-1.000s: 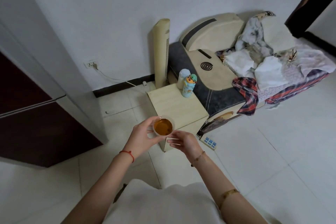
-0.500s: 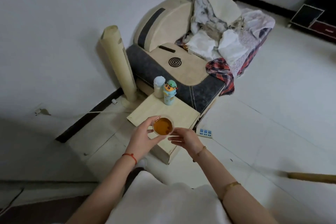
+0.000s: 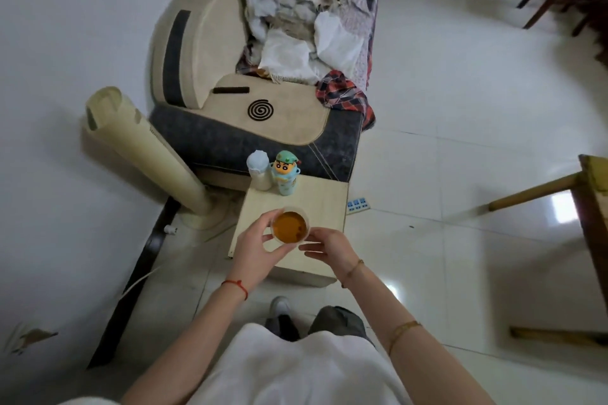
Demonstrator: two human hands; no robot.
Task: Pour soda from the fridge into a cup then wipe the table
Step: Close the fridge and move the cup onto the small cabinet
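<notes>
A clear plastic cup (image 3: 291, 227) filled with orange soda hangs above the near part of a small pale wooden table (image 3: 324, 207). My left hand (image 3: 256, 248) grips the cup from the left, thumb and fingers curled round its wall. My right hand (image 3: 330, 248) is at the cup's right side with fairly straight fingers, its fingertips touching or nearly touching the cup. No soda bottle and no cloth for wiping are in view.
A white bottle (image 3: 258, 169) and a cartoon-figure bottle (image 3: 286, 173) stand at the table's far edge. Behind is a sofa (image 3: 263, 128) heaped with clothes (image 3: 309, 43). A tower fan (image 3: 144, 154) stands left, a power strip (image 3: 357, 205) lies on the floor, wooden furniture (image 3: 589, 207) is at right.
The view has swung right and downward, away from the dark fridge, and I have stepped closer to the table. Both hands keep the same hold on the cup.
</notes>
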